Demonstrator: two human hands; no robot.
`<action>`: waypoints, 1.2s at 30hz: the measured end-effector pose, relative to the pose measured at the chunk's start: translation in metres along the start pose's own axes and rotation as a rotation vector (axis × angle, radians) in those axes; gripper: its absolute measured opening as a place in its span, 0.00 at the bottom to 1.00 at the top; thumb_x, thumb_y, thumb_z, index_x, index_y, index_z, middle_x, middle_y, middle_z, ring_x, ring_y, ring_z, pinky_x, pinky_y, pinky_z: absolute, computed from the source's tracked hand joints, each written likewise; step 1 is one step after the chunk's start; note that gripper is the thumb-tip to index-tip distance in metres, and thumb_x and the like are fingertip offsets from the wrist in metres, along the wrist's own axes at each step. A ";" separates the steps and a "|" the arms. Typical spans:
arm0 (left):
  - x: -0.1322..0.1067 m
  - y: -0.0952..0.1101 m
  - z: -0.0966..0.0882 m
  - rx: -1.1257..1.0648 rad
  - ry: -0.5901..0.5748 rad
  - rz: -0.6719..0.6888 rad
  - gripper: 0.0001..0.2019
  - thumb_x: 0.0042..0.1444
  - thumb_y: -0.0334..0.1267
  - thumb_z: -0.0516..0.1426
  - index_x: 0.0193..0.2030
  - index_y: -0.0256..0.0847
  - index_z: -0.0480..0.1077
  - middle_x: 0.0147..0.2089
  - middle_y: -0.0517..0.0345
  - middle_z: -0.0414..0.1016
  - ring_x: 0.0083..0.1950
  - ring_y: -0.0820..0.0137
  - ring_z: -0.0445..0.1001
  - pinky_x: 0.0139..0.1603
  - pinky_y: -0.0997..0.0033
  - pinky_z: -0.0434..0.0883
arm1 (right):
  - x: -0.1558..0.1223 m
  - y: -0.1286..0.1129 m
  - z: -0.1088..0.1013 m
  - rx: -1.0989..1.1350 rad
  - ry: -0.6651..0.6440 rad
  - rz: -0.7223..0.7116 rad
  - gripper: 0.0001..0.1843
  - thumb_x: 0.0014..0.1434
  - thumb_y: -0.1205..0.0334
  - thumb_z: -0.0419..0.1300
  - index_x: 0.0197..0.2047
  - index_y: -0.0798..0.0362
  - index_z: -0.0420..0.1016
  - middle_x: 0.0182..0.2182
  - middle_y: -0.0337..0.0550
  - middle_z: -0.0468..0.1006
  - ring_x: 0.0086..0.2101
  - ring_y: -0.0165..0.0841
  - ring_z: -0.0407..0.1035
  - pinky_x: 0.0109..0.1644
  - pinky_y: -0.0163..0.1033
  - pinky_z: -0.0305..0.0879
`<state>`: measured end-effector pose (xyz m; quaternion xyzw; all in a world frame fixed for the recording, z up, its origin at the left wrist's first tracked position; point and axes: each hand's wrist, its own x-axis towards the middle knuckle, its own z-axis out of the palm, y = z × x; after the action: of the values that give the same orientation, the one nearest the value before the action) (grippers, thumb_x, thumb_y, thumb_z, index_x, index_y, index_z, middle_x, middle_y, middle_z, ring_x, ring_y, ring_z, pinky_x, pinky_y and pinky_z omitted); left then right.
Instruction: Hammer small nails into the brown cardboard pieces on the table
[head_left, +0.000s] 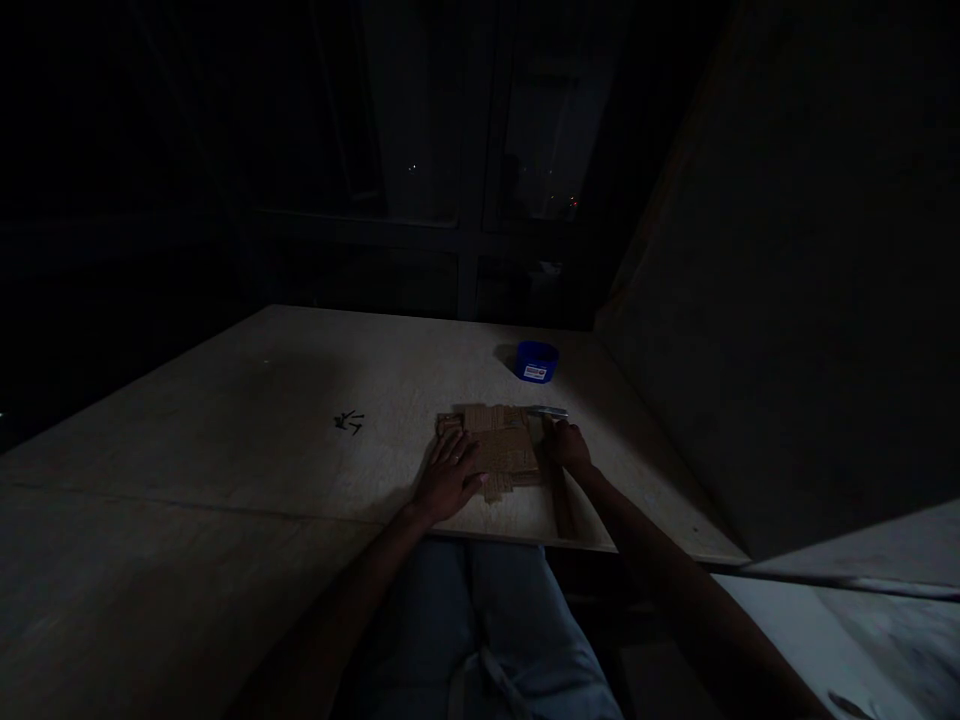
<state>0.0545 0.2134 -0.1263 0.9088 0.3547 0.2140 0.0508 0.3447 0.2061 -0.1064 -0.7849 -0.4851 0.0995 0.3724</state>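
My left hand lies flat with its fingers spread over the left side of a brown patchwork of cardboard-like pieces. A ring shows on one finger. Just right of the patchwork, my right hand is closed round the wooden handle of a hammer. The hammer's metal head points away from me, close to the patchwork's far right corner, and the handle runs back to the table's near edge. Dim light hides the finer detail of the pieces.
Several dark nails or screws lie in a loose pile on the pale tabletop at the left. A blue plastic tub with a white label stands beyond the hammer. A large slanted panel rises along the right side.
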 end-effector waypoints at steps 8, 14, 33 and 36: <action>-0.001 -0.001 0.007 0.020 0.067 0.021 0.30 0.66 0.52 0.51 0.70 0.39 0.60 0.74 0.44 0.54 0.76 0.56 0.49 0.75 0.45 0.50 | 0.002 0.006 -0.011 -0.101 -0.177 0.120 0.20 0.61 0.48 0.58 0.31 0.57 0.77 0.30 0.60 0.81 0.37 0.46 0.78 0.36 0.39 0.62; -0.003 -0.001 0.004 0.005 0.077 0.010 0.30 0.65 0.52 0.53 0.69 0.40 0.62 0.75 0.44 0.52 0.77 0.54 0.46 0.74 0.45 0.52 | -0.003 0.016 -0.020 0.050 -0.132 0.137 0.25 0.58 0.41 0.58 0.33 0.57 0.81 0.36 0.57 0.83 0.41 0.46 0.77 0.38 0.39 0.63; 0.001 0.007 -0.002 0.061 0.028 -0.021 0.30 0.63 0.52 0.56 0.70 0.47 0.62 0.76 0.44 0.50 0.76 0.47 0.48 0.69 0.42 0.57 | -0.028 0.048 -0.045 1.007 -0.224 0.193 0.19 0.49 0.52 0.64 0.44 0.51 0.77 0.22 0.35 0.70 0.19 0.28 0.60 0.20 0.33 0.57; 0.010 0.013 -0.005 0.072 -0.019 -0.050 0.30 0.62 0.55 0.56 0.69 0.51 0.63 0.75 0.45 0.54 0.74 0.47 0.53 0.67 0.39 0.56 | -0.028 0.049 -0.046 1.161 -0.401 0.251 0.14 0.51 0.58 0.65 0.42 0.51 0.75 0.21 0.34 0.69 0.17 0.26 0.58 0.17 0.29 0.55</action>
<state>0.0670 0.2102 -0.1148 0.9028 0.3843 0.1913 0.0266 0.3886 0.1479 -0.1129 -0.4716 -0.3163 0.5352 0.6253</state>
